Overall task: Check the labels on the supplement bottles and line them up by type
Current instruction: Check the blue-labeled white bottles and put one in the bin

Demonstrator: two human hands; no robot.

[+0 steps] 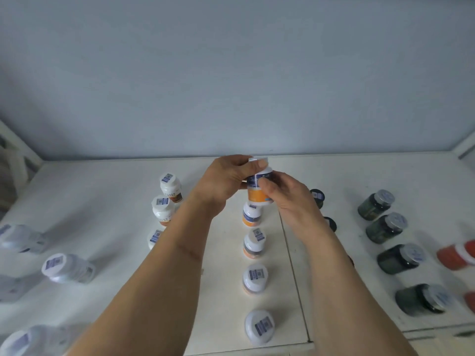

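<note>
Both bare forearms reach forward from the bottom edge, converging toward 12 o'clock. The left hand (226, 181) is curled, thumb laid across the top at 1 o'clock, fingers wrapped behind. The right hand (288, 196) sits just at its 4 o'clock, thumb and fingers pinching inward toward 10 o'clock. The two hands nearly touch.
</note>
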